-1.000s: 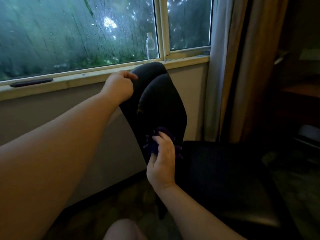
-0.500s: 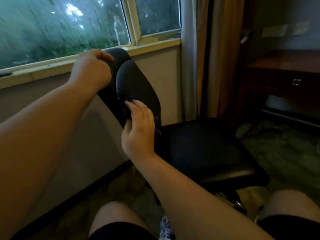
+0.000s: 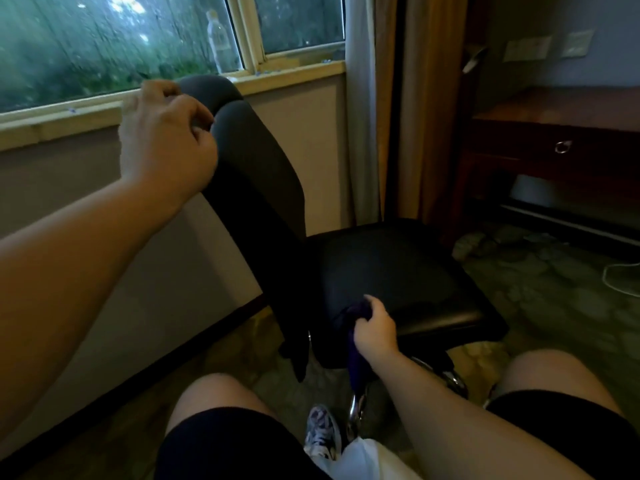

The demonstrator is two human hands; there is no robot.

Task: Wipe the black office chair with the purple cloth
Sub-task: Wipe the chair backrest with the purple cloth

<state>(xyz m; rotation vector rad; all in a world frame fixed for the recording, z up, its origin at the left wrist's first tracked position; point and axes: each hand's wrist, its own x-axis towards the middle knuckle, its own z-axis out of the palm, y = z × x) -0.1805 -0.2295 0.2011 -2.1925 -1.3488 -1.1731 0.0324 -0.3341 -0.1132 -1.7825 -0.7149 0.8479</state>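
The black office chair stands side-on to me, its backrest (image 3: 256, 168) leaning toward the window and its seat (image 3: 398, 271) to the right. My left hand (image 3: 166, 133) is curled on the top left edge of the backrest, by the headrest bulge. My right hand (image 3: 375, 330) is low at the seat's near rear corner, shut on the purple cloth (image 3: 356, 358). The cloth is bunched in my fist against the seat edge, and its tail hangs down below my hand.
A window sill (image 3: 86, 116) with a clear bottle (image 3: 218, 39) runs behind the chair. Curtains (image 3: 367, 116) hang to the right, then a wooden desk (image 3: 554, 133). A white cable (image 3: 620, 275) lies on the carpet. My knees, a shoe (image 3: 322, 434) and the chrome chair base (image 3: 356, 407) are close below.
My right hand has carried the cloth from the middle of the backrest down to the seat's near rear corner. The view has tilted down and right. My left hand stays at the backrest top.
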